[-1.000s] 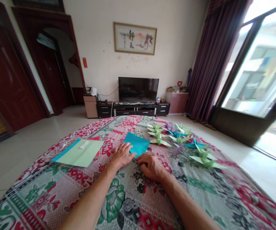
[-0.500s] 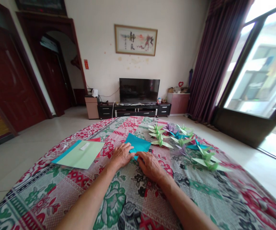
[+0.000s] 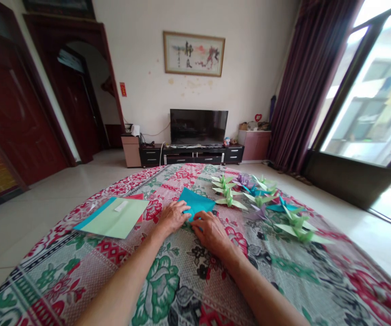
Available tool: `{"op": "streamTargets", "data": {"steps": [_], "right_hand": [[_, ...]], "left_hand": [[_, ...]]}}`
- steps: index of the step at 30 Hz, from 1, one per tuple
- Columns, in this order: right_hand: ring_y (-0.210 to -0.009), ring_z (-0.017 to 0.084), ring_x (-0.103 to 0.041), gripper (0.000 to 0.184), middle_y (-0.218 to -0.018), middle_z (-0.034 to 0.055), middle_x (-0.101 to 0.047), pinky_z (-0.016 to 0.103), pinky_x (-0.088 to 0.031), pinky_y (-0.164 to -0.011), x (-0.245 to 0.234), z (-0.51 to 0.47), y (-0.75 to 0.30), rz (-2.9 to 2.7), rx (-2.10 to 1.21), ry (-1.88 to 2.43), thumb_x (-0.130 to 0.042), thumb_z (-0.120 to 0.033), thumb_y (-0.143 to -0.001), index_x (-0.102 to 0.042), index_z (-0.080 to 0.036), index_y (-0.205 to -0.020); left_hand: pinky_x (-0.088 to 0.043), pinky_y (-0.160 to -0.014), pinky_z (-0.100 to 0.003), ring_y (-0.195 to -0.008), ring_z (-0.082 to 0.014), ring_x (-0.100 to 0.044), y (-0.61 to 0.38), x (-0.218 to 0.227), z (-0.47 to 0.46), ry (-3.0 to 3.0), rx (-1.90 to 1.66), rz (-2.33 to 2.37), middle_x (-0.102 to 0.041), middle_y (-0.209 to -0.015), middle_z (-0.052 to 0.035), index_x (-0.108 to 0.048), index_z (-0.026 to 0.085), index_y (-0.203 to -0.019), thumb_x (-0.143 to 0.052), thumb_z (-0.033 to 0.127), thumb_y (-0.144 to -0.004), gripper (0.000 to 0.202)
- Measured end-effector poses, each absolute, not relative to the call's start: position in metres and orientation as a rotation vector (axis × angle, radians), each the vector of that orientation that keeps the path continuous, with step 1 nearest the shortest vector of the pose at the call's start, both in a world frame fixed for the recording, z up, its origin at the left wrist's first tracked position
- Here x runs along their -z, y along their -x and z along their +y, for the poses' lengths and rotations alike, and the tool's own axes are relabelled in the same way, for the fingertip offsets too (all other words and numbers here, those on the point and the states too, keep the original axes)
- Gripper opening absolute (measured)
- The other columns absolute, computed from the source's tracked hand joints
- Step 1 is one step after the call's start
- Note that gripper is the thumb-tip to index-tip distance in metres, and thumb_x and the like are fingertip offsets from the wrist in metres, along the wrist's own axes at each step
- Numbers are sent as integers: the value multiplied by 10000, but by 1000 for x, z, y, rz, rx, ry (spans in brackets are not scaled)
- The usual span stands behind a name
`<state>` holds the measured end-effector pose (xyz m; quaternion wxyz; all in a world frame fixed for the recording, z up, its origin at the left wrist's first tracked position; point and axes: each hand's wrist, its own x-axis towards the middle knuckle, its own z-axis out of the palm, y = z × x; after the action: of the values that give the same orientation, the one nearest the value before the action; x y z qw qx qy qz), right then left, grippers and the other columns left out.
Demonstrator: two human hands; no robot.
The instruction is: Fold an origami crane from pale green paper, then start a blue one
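A teal square of paper [image 3: 196, 202] lies on the flowered cloth of the table [image 3: 188, 280]. My left hand [image 3: 173, 216] rests on its near left corner, fingers bent and pressing on the paper. My right hand [image 3: 210, 232] sits beside it at the paper's near edge, its fingers curled over that edge. The near part of the sheet is hidden under both hands.
A stack of coloured sheets [image 3: 112, 217], light green on top, lies to the left. Several folded paper cranes [image 3: 259, 199] in green, teal and purple stand to the right. A television [image 3: 198, 127] on a low cabinet stands at the far wall.
Both hands have crept forward over the teal sheet's near edge, so less of the paper shows. The view has shifted slightly.
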<state>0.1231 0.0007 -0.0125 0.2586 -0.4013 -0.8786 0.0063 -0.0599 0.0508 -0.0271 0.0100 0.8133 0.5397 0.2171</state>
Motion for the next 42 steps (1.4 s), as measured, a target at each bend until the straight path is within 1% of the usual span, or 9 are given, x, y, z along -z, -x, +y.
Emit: {"op": "streamTargets", "data": {"steps": [2, 7, 16, 24, 29, 35, 38, 40, 42], "right_hand": [[-902, 145, -536, 212, -1036, 19, -631, 264, -382, -823, 13, 1, -124, -2388, -35, 1038, -459, -215, -875, -671, -235, -870], [-915, 142, -556, 209, -1011, -9, -669, 262, -388, -847, 16, 2, -124, -2365, -100, 1005, -468, -202, -868, -672, -245, -881], [-919, 150, -573, 216, -1016, -2, -677, 268, -389, -859, 18, 3, -124, -2337, -124, 1002, -469, -215, -867, -684, -242, -867], [-895, 147, -585, 244, -968, 29, -688, 263, -395, -848, 16, 1, -124, -2339, -92, 994, -447, -227, -877, -691, -232, -872], [-887, 145, -588, 252, -948, 33, -692, 256, -397, -836, 15, 1, -124, -2343, -78, 991, -439, -240, -881, -691, -232, -870], [-883, 146, -582, 262, -965, 38, -687, 256, -389, -836, 17, 2, -124, -2343, -65, 1004, -427, -244, -883, -688, -220, -879], [-877, 145, -575, 244, -970, 25, -681, 255, -382, -827, 15, 0, -123, -2355, -50, 1031, -432, -228, -877, -676, -223, -863], [-854, 149, -574, 235, -936, 30, -679, 259, -380, -812, 12, -4, -120, -2382, -28, 1072, -432, -213, -870, -663, -215, -830], [-826, 162, -573, 223, -888, 47, -673, 269, -381, -788, 9, -9, -112, -2404, 8, 1144, -430, -200, -860, -647, -204, -807]], "left_hand": [[-359, -977, -313, -1076, -183, -509, 62, 27, 54, -2531, -693, 1666, -592, -1177, 3, -657, 279, -1046, -521, 380, -812, 289], [-355, -979, -308, -1062, -180, -530, 66, 26, 61, -2494, -717, 1663, -617, -1152, 10, -686, 274, -998, -537, 348, -804, 255], [-369, -963, -323, -1039, -177, -548, 84, 27, 80, -2524, -733, 1642, -618, -1142, -18, -708, 277, -947, -513, 290, -816, 234], [-425, -880, -266, -928, -156, -582, 97, 29, 99, -2416, -839, 1644, -644, -984, -35, -712, 221, -908, -547, 218, -757, 224], [-449, -804, -247, -847, -151, -597, 99, 26, 105, -2329, -818, 1757, -655, -900, -26, -708, 211, -849, -548, 221, -737, 195], [-444, -803, -240, -879, -159, -606, 91, 23, 100, -2208, -857, 2024, -669, -973, -36, -694, 211, -886, -464, 145, -765, 267], [-445, -811, -252, -892, -166, -611, 85, 19, 89, -2147, -971, 2118, -682, -986, -46, -673, 210, -960, -441, 174, -799, 285], [-452, -804, -259, -885, -169, -617, 80, 14, 80, -2182, -997, 2074, -690, -982, -43, -678, 218, -950, -442, 192, -804, 279], [-460, -800, -255, -861, -163, -625, 74, 10, 69, -2285, -909, 1897, -702, -949, -26, -695, 227, -911, -466, 193, -780, 266]]}}
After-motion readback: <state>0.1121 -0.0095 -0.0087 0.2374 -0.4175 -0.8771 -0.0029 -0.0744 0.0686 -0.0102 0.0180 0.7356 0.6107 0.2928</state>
